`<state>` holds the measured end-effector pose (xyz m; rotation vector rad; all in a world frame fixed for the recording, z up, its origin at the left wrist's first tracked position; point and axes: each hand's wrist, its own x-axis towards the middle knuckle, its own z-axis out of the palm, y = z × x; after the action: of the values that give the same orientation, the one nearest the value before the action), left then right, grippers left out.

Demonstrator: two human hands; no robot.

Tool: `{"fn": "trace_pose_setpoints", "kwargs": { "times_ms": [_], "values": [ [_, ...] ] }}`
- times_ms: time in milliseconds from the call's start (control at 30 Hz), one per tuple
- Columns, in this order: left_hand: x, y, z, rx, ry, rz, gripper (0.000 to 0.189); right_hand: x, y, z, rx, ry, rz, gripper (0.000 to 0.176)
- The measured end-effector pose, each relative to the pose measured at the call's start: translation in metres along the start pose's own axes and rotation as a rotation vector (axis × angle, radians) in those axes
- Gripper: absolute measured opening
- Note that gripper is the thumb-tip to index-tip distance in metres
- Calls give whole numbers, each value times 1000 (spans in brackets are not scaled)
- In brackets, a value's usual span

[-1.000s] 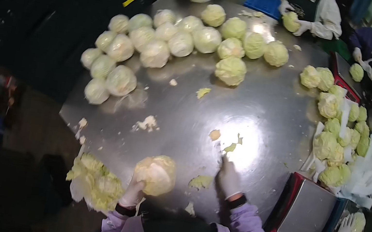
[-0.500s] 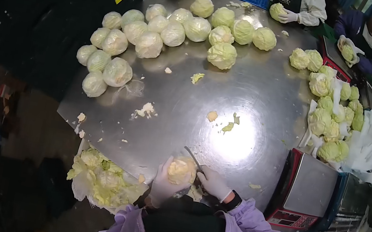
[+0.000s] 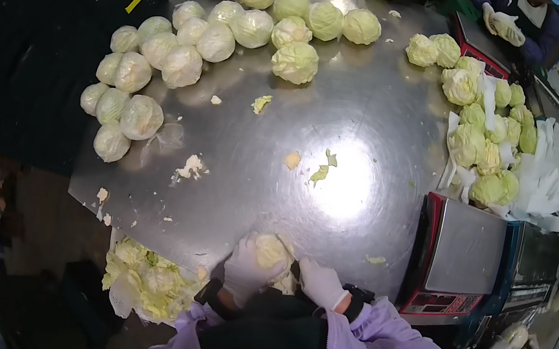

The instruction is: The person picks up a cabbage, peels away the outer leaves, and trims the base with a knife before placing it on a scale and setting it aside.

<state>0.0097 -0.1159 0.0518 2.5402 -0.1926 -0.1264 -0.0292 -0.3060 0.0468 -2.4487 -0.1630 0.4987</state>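
Note:
My left hand [image 3: 250, 269], in a white glove, grips a pale cabbage [image 3: 273, 251] at the near edge of the metal table [image 3: 240, 146]. Just right of the cabbage is my right hand [image 3: 322, 283], also gloved, closed on a knife. The thin dark blade [image 3: 289, 247] of the knife lies against the cabbage's right side. Leaf scraps [image 3: 285, 283] show between my hands, below the cabbage. A crate of trimmed leaves [image 3: 147, 279] stands below the table edge, left of my left hand.
Wrapped cabbages [image 3: 141, 117] sit at the left, bare cabbages [image 3: 294, 62] at the back. A red scale [image 3: 466, 254] stands on the right, beyond it more cabbages [image 3: 467, 144] and white wrapping [image 3: 556, 176]. Co-workers' gloved hands [image 3: 504, 27] handle cabbages at the far side and lower right.
The view has shifted, so the table's contents appear further left and higher. My left hand has turned with the cabbage. The blade now lies closer along the cabbage's side.

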Motion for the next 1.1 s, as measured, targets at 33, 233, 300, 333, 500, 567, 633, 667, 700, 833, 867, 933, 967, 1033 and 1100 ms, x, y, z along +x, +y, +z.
{"fn": "trace_pose_setpoints", "kwargs": {
  "times_ms": [33,233,300,333,500,567,633,667,700,833,867,933,967,1033,1100],
  "values": [
    [-1,-3,1,4,-8,4,89,7,4,9,28,18,-9,16],
    [-2,-19,-4,-43,16,74,84,58,28,31,-42,-50,-112,32],
    [-1,-49,-5,-431,-130,-33,86,55,19,17,473,-228,80,33],
    [-3,-54,-5,-424,-117,-43,86,52,12,9,973,-408,289,34],
    [-4,-64,-23,-1008,-167,-63,101,53,-12,2,855,-274,208,39],
    [3,-46,-42,-806,-172,-44,102,61,-8,13,434,268,-363,38],
    [5,-45,-47,-603,-175,-23,102,59,-16,-2,535,123,-259,36],
    [6,-56,-44,-605,-153,-6,102,58,-21,-10,636,-21,-143,34],
    [6,-66,-42,-604,-134,11,101,58,-23,-14,638,-23,-148,34],
    [-4,-106,-28,-1200,-175,-203,93,61,-11,-9,1267,-103,59,36],
    [-12,-115,-12,-1419,-129,-281,92,62,-9,-5,1268,-111,127,37],
    [-15,-101,-4,-1736,-50,-370,96,63,-6,4,1296,-167,199,38],
    [-15,-98,-5,-1731,-51,-366,96,62,-11,4,1300,-165,193,38],
    [-14,-88,-8,-1821,-58,-236,96,54,-19,-3,1362,-305,216,43],
    [-4,-75,-23,-1722,-65,-206,96,51,-33,-14,1438,-331,186,46]
  ]
}}
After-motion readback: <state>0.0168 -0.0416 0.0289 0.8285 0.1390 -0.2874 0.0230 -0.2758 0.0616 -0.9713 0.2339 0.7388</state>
